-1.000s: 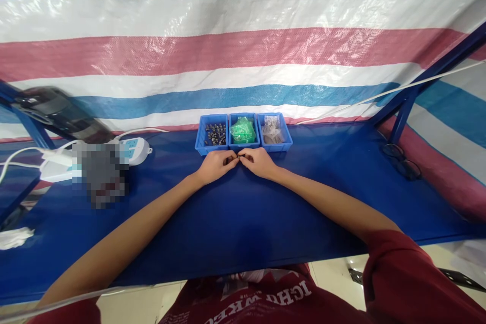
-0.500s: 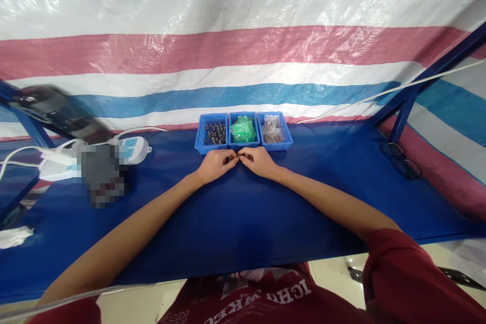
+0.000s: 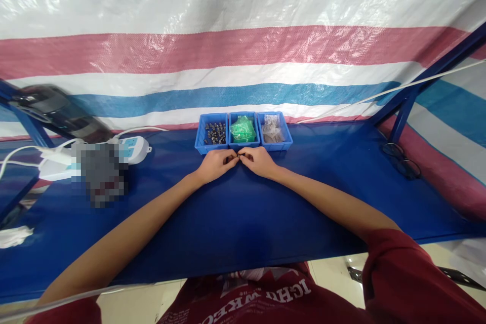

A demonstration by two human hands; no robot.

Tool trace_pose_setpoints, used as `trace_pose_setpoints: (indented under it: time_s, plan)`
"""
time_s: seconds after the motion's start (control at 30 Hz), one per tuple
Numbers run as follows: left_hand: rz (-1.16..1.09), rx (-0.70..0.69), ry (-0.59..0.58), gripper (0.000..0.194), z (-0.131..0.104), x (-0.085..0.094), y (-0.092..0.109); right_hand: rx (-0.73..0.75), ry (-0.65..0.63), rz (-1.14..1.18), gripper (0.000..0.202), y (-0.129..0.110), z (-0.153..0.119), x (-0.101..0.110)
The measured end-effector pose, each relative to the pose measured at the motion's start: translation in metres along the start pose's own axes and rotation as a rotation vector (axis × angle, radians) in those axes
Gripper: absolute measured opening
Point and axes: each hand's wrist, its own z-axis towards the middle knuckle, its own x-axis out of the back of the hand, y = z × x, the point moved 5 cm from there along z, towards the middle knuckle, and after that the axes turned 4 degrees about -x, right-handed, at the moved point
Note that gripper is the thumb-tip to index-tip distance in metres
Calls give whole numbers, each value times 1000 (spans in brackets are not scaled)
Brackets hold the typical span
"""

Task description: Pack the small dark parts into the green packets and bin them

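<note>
My left hand [image 3: 216, 164] and my right hand [image 3: 259, 161] meet fingertip to fingertip just in front of the middle bin. Both are closed in a pinch, and a tiny dark piece shows between the fingertips, too small and covered to name. Behind my left hand stands a blue bin [image 3: 198, 145] of small dark metal fittings [image 3: 215, 133]. A green plastic bag [image 3: 243, 129] fills the middle blue bin [image 3: 243, 114]. In the right blue bin [image 3: 289, 139] lie clear bags with greyish contents [image 3: 272, 129].
On the left of the blue table [image 3: 250, 223] are a white power strip [image 3: 138, 150] with cables, a blurred-out dark object [image 3: 102, 172] and a dark bottle [image 3: 64, 111]. Eyeglasses [image 3: 402, 159] lie at the right. A striped tarp [image 3: 243, 50] hangs behind.
</note>
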Motion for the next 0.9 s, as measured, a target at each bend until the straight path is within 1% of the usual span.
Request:
trace_pose_setpoints:
  time_s: [0.33, 0.57, 0.9]
  plan:
    - [-5, 5, -10, 25, 0, 1, 1, -16, -7, 7, 16, 0, -1, 0]
    - [-4, 15, -29, 27, -1, 1, 2, -1, 6, 19, 15, 0, -1, 0]
    - [0, 10, -27, 29, -1, 1, 2, -2, 6, 12, 15, -1, -1, 1]
